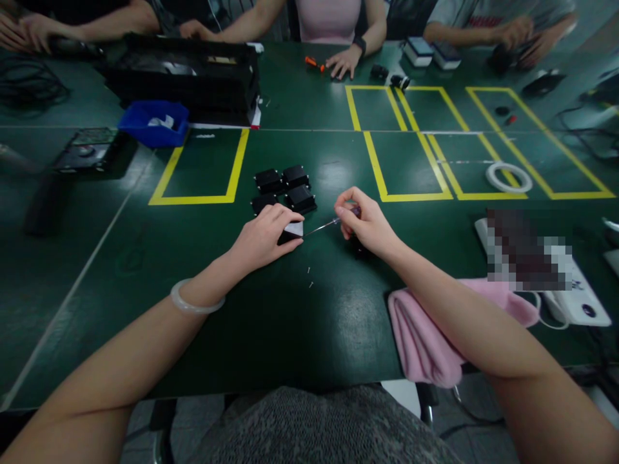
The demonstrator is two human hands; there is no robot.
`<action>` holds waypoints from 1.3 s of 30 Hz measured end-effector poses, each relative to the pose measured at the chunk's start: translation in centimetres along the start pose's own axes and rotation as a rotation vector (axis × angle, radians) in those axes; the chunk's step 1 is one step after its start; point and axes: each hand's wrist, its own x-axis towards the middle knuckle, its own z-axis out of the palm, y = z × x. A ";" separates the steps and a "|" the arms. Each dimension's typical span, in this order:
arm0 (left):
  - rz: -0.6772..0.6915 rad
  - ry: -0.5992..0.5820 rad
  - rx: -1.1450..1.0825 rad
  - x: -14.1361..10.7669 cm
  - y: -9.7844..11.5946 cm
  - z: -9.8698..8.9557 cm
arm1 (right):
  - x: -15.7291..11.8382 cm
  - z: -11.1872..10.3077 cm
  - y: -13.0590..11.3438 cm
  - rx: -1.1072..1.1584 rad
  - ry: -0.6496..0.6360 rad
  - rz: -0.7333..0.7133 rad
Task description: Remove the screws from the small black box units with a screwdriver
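- Nearest to us, our two forearms reach out over the green table (300, 335), with a pale bangle (193, 301) on the left wrist.
- Far to the left we see a blue bin (153, 122) with a scrap of white in it, and behind it a large black case (193, 74).
- A yellow taped rectangle (200, 169) marks off a bay on the table, just left of the work.
- Four small black modules (285, 187) sit bunched together just beyond our hands, close by, we judge, so they stay within easy reach.
- Our left hand (264, 238) is closed down over one more black module with a white face (291, 231), pinning it flat to the table, seemingly to keep it from sliding.
- Two or three tiny screws (310, 277) lie loose on the table just in front of that module.
- Our right hand (365, 222) has its fingers pinched together on the handle of a small screwdriver (324, 225).
- Its long axis runs nearly level, left to right, the tip pointing left and slightly down at the module's white face, handle out to the right.
- A pink cloth (420, 335) lies folded at the table's near edge under our right forearm.
- Further right, a roll of white tape (509, 177) rests on the yellow lines.
- Other people's hands rest along the far edge, one (343, 63) beside an orange tool (314, 63).
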 end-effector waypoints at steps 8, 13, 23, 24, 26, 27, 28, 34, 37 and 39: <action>0.003 0.001 0.002 0.0 0.0 0.1 | 0.0 -0.2 0.0 -0.061 -0.012 0.023; -0.004 0.008 0.002 -0.1 0.2 0.1 | 0.0 -0.2 0.1 -0.016 -0.002 0.022; -0.001 0.027 0.023 -0.1 0.4 0.1 | 0.0 -0.1 0.0 -0.001 -0.009 0.024; -0.002 0.027 0.024 -0.1 0.4 0.1 | 0.0 -0.1 0.0 -0.002 -0.008 0.024; -0.006 0.025 0.021 -0.1 0.4 0.1 | 0.0 -0.2 -0.1 -0.034 -0.008 0.031; -0.009 0.023 0.018 -0.1 0.4 0.1 | 0.0 -0.2 -0.1 -0.060 -0.012 0.037; -0.011 0.021 0.016 -0.1 0.4 0.1 | 0.0 -0.2 -0.2 -0.083 -0.014 0.041; -0.008 0.021 0.019 -0.1 0.5 0.1 | 0.0 -0.1 -0.1 0.005 -0.002 0.024; -0.004 0.028 0.027 -0.1 0.4 0.2 | 0.1 -0.1 0.2 0.003 -0.003 0.017; -0.007 0.033 0.035 -0.1 0.4 0.3 | 0.1 -0.2 0.3 -0.033 -0.008 0.013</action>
